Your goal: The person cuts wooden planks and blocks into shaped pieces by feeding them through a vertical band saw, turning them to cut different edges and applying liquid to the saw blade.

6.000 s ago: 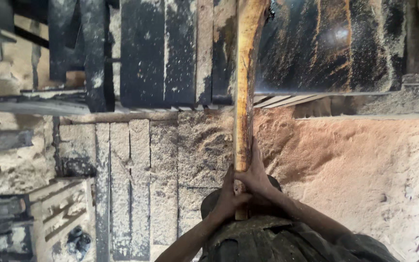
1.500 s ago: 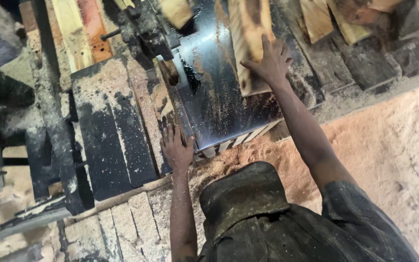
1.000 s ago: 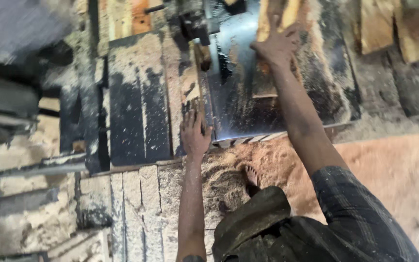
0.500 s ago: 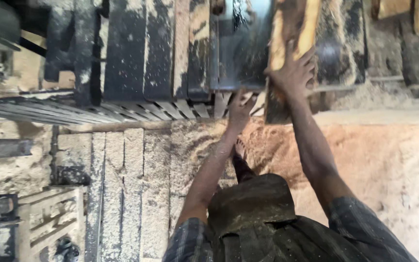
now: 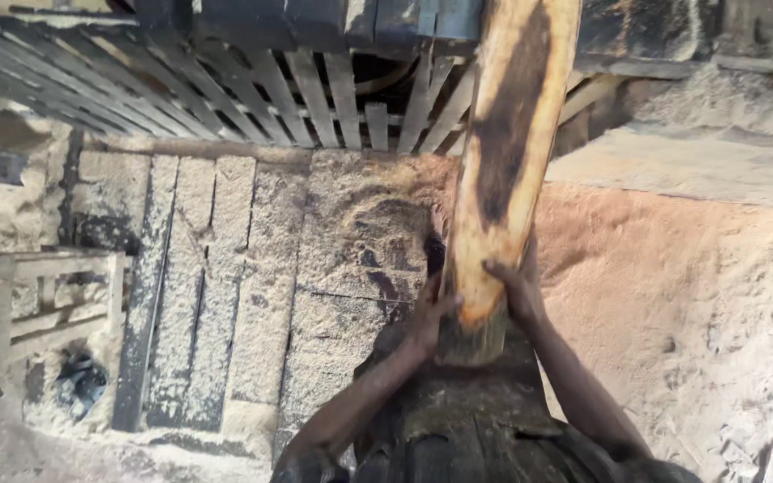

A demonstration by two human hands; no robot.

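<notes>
Left to right: sawdust-covered floor boards [image 5: 225, 268]; the left hand [image 5: 429, 309], fingers curled against the near end of a long wooden slab [image 5: 507, 152]; the right hand [image 5: 516, 291], clasping that end from the other side. The slab rises from the hands toward the slatted machine frame [image 5: 333, 89], with a sawdust pile [image 5: 691, 286] at right.

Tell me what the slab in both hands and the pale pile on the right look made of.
Slab: raw sawn wood, unfinished; yellow grain with a dark streak. Left hand and right hand grip its near end. Pile: likely sawdust, fine, loose and pinkish.
</notes>
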